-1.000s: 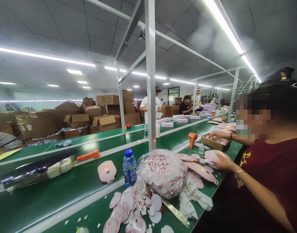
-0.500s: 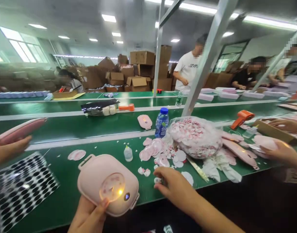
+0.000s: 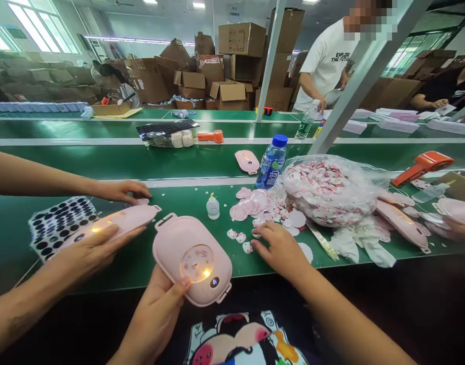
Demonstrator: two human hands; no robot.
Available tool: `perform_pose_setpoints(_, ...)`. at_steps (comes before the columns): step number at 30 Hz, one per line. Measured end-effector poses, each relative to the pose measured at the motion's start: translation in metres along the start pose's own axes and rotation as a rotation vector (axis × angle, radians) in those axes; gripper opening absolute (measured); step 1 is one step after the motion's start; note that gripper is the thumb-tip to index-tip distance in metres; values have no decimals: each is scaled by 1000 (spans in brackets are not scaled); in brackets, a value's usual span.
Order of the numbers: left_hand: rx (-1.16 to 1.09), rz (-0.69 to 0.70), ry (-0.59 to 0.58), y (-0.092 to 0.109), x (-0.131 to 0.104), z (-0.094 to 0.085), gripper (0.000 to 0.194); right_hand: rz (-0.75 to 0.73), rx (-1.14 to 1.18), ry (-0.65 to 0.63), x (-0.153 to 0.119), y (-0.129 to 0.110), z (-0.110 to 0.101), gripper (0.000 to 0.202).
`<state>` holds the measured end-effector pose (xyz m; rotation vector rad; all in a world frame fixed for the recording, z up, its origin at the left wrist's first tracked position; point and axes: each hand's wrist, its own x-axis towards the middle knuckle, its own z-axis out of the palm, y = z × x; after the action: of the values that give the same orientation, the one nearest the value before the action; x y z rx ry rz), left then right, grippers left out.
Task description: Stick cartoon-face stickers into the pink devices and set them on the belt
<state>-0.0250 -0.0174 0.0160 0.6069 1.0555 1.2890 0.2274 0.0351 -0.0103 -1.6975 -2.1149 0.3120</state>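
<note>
My left hand [image 3: 156, 309] grips a pink oval case [image 3: 192, 235] from below, its thumb pressing near the round clear window. An amber light glows in that window, and a small dark display sits beside it. My right hand [image 3: 280, 248] hovers low over the table, thumb and forefinger apart around a small white cat-face piece [image 3: 257, 233]; whether they touch it is unclear. Close to the thumb lies another cat-face piece [image 3: 247, 247]. More pieces and round pink discs [image 3: 251, 205] are heaped just beyond the fingers.
At left, a co-worker's hands [image 3: 114, 190] handle another lit pink case [image 3: 114, 223] by a sheet of black dots [image 3: 61, 223]. A dropper bottle [image 3: 213, 208], a blue-capped drink bottle [image 3: 272, 165] and a bag of cat-face pieces [image 3: 329, 195] stand ahead. A metal post [image 3: 357, 86] slants at right.
My view has tilted down. My right hand has spread its fingers over the cat-face pieces; my left still holds the case. The co-worker's case has come nearer on the left.
</note>
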Motion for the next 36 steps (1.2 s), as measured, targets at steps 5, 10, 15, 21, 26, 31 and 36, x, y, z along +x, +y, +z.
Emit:
perform_pose_setpoints(5, -28, -67, -58, -11, 0, -3, 73, 33, -101, 29, 17, 22, -13, 19)
perform_pose_setpoints(10, -28, -98, -42, -13, -2, 0, 68, 80, -230, 94, 41, 34, -24, 24)
perform_pose_setpoints(15, -9, -115, -56, -10, -4, 3, 64, 0, -303, 72, 67, 45, -25, 27)
perform_pose_setpoints(21, 13, -125, -9, -9, -4, 4, 58, -103, -318, 37, 79, 58, -21, 18)
perform_pose_setpoints(26, 25, -164, -70, -12, 3, -4, 61, -69, -264, 154, 76, 63, -30, 15)
perform_pose_setpoints(31, 32, -201, -93, -12, 5, 0, 62, -50, -103, 248, 68, 57, -39, 16)
perform_pose_setpoints(36, 17, -181, -97, -11, 2, 9, 71, 40, 137, 338, 56, 44, -48, 27)
